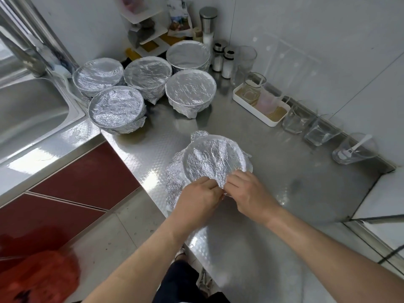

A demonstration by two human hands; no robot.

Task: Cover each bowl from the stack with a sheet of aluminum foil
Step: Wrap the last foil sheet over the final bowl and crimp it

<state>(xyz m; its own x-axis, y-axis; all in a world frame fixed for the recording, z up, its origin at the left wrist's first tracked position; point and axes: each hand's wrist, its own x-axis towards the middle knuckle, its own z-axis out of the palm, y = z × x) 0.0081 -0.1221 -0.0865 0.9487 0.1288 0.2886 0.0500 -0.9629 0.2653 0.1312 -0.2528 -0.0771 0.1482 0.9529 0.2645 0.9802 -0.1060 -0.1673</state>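
Head: left hand (200,199), right hand (247,191) pinch foil (209,160) edge.

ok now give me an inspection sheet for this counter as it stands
surface: steel counter, shiny, patterned near the front edge
job's things: five foil-wrapped bowls grouped at the back; a sixth bowl in front under loose foil
clutter: white tray, row of glasses, shakers, steel canister along the wall
grippers: left hand and right hand both pinch the foil at the near rim
cables: nothing seen
surroundings: sink left, red cabinet fronts, red bag on the floor
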